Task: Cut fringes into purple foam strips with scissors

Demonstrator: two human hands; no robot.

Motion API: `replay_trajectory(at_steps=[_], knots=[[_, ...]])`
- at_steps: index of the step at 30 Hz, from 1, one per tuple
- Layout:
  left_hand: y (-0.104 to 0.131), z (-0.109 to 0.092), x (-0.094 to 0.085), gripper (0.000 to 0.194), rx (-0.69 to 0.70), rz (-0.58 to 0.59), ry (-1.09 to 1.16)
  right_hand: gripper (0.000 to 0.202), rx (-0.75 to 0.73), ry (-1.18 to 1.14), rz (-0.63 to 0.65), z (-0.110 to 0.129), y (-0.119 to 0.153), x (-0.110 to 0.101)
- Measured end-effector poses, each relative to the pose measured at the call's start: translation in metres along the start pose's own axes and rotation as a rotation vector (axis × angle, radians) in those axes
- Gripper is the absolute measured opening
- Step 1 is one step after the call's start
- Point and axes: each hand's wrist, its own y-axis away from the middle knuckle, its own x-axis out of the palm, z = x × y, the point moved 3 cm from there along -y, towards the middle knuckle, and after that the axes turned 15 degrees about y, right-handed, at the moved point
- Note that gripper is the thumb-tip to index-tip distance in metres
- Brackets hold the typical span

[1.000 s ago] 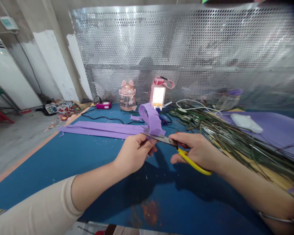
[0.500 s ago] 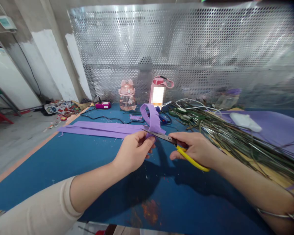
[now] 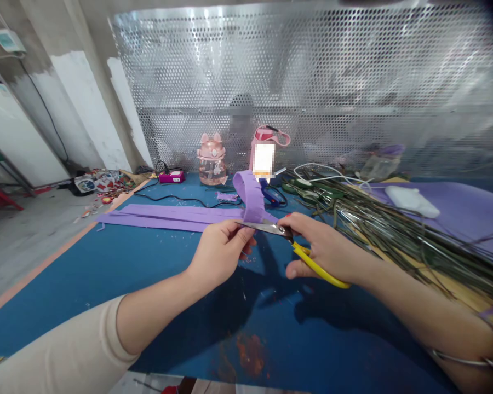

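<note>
My left hand [image 3: 224, 249] pinches the lower end of a purple strip [image 3: 252, 200], which looks like crepe paper or felt and curls upward in a loop. In my right hand [image 3: 324, 243] are scissors [image 3: 312, 264] with yellow handles. Their dark metal blades lie across the strip just above my left thumb; how far apart the blades stand is hard to make out. Behind my left hand, several long purple strips [image 3: 160, 216] lie flat on the blue table [image 3: 107, 273].
Bundles of dark green wire-like stems [image 3: 394, 235] cover the right side, near a white packet [image 3: 413, 201] on a purple sheet. At the back stand a pink-lidded jar [image 3: 212, 161], a magenta box [image 3: 171, 177] with a black cable, and a blue tool [image 3: 273, 195]. A perforated metal panel [image 3: 312, 82] rises behind.
The scissor blades have turned a little flatter across the strip and look closer together. The purple loop has swung slightly, its fringed edge now less visible. Both hands keep their holds.
</note>
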Motion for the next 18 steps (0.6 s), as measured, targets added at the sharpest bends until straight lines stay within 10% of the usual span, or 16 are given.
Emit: replay_trajectory(at_steps=[18], knots=[[0.0054, -0.0061, 0.0034, 0.021, 0.085, 0.035, -0.016, 0.068, 0.003, -0.037, 0.005, 0.0047, 0.0016, -0.0006]])
